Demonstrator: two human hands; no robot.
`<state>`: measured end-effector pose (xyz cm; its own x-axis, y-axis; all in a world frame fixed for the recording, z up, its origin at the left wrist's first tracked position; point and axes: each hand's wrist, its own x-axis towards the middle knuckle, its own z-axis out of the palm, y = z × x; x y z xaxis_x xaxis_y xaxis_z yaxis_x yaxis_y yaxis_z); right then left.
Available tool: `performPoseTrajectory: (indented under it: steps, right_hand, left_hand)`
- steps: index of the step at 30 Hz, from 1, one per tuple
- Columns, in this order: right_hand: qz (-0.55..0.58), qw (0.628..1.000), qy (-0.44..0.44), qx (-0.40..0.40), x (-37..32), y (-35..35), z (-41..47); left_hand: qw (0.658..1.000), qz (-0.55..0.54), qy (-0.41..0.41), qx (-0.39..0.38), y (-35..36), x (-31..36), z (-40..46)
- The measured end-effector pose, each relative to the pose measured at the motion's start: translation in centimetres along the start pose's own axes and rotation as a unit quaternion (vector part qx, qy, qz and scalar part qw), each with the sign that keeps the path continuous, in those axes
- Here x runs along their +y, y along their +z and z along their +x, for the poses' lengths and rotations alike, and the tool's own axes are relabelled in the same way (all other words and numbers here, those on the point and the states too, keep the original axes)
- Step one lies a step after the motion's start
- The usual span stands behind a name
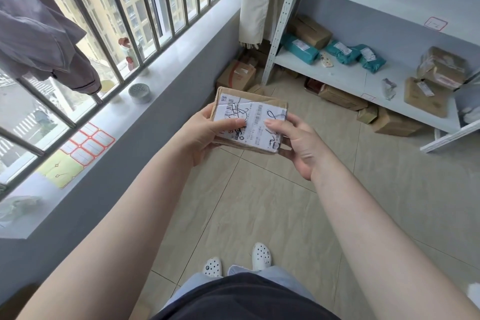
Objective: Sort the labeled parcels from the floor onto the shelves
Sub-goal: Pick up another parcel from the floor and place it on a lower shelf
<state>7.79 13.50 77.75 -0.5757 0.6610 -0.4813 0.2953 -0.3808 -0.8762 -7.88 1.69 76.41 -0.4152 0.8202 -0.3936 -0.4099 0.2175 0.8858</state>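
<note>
I hold a flat brown cardboard parcel (255, 114) with a white scribbled shipping label at chest height, label up. My left hand (207, 132) grips its left edge, thumb on the label. My right hand (296, 140) grips its right edge, thumb on the label too. The white metal shelf unit (345, 78) stands at the right, with red-framed tags on its shelf edges. On its lower shelf lie teal bagged parcels (298, 49) and brown boxes (441, 67). More brown boxes (236, 75) sit on the floor by the shelf post and under the shelf.
A grey windowsill (155, 86) with a railing runs along the left, holding a round tin (139, 93), a sheet of red-bordered labels (88, 143) and a yellow-green pad. A grey garment hangs from the railing. A beige curtain hangs in the corner. Tiled floor lies below.
</note>
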Motion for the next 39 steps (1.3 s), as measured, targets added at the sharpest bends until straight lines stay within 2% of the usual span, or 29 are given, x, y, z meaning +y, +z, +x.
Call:
performPoseTrajectory:
  steps: [3,6,10,12,16,22,26,29,39]
  right_hand:
    - [0.010,1.000,-0.004,-0.005,-0.4,-0.2,-0.1]
    - [0.022,1.000,-0.002,-0.017,-0.5,-0.2,0.0]
    - [0.076,0.997,0.010,0.008,0.2,0.4,0.3]
    - [0.120,0.992,0.007,0.026,0.5,1.0,0.1]
    - [0.167,0.985,0.008,0.045,1.3,1.8,0.0]
    - [0.077,0.995,-0.022,0.060,2.4,0.7,-0.1]
    - [0.080,0.992,-0.043,0.089,3.3,-0.7,-0.1]
    - [0.103,0.987,-0.040,0.114,3.9,-2.5,0.0]
    - [0.119,0.974,-0.004,0.195,5.1,-12.3,3.3]
  left_hand:
    - [0.999,0.029,-0.004,-0.031,0.0,0.6,-0.2]
    - [1.000,0.020,0.001,-0.023,0.3,0.9,-0.3]
    - [0.994,-0.054,0.023,0.088,1.1,-0.1,0.4]
    - [0.991,-0.081,0.014,0.105,2.0,-0.8,0.3]
    - [0.992,-0.101,-0.017,0.068,2.9,-1.8,0.1]
    - [0.998,-0.055,-0.009,0.041,2.7,-2.2,0.7]
    - [0.999,-0.035,-0.008,0.040,3.9,-2.7,1.6]
    - [0.999,-0.024,-0.013,0.045,5.8,-3.3,2.6]
    - [0.996,0.080,-0.019,-0.020,14.9,-5.9,9.8]
